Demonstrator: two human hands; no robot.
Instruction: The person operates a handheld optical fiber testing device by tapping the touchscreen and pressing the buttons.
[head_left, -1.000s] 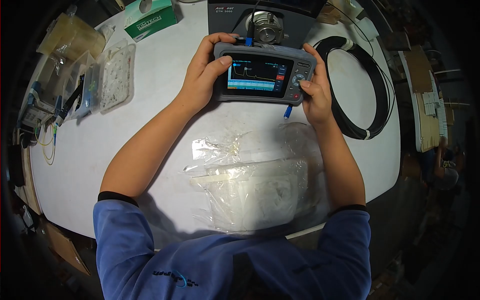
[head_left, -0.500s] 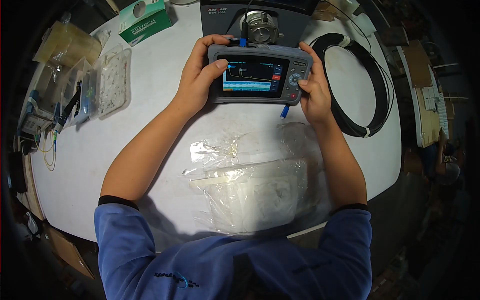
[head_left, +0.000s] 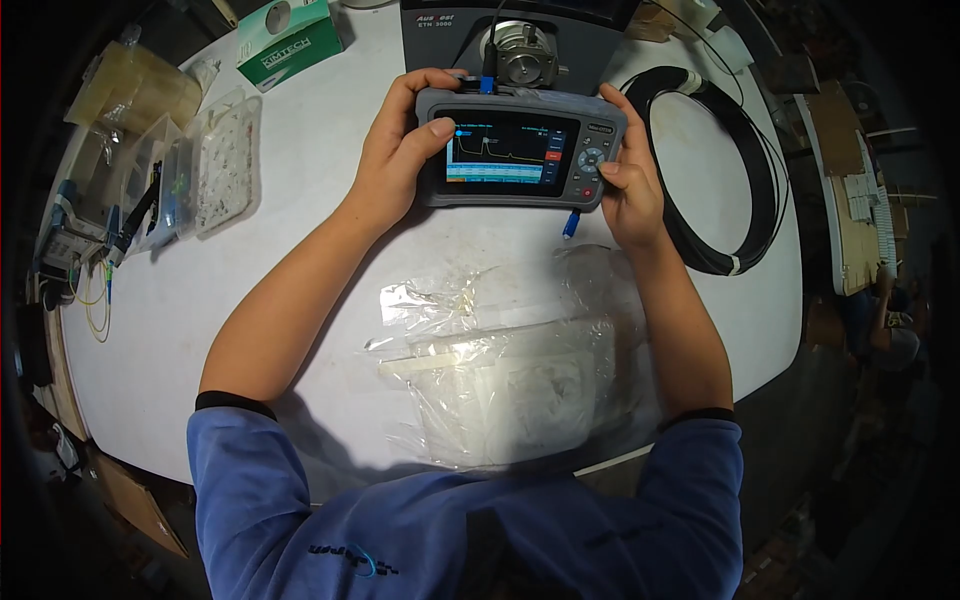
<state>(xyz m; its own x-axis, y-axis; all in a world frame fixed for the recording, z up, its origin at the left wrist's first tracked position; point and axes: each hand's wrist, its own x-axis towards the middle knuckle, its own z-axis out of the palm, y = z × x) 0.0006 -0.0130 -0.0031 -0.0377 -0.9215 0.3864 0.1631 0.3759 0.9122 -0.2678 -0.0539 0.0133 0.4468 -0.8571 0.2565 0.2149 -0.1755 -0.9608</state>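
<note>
On the white worktop point(head_left: 330, 240), one clear plastic bag point(head_left: 510, 395) lies at the near side and one coil of black cable point(head_left: 655, 200) at right. Two hands, left point(head_left: 388, 165) and right point(head_left: 632, 195), grip one grey handheld tester point(head_left: 500, 150) at far centre, forearms angled inward, right thumb on its buttons.

Between my left hand point(head_left: 395, 170) and right hand point(head_left: 632, 200): grey rectangular hard-cased tester point(head_left: 500, 202); black screen point(head_left: 500, 172), thin yellow trace, pale-blue bands, red-orange block at side. Bright blue plastic plug point(head_left: 487, 85) just beyond. Right of my right hand: round black cable coil point(head_left: 768, 150), white ties point(head_left: 735, 264). Beyond my left: green-and-white cardboard box point(head_left: 300, 57). Blue fabric sleeves point(head_left: 240, 460), black cuffs point(head_left: 235, 402).
</note>
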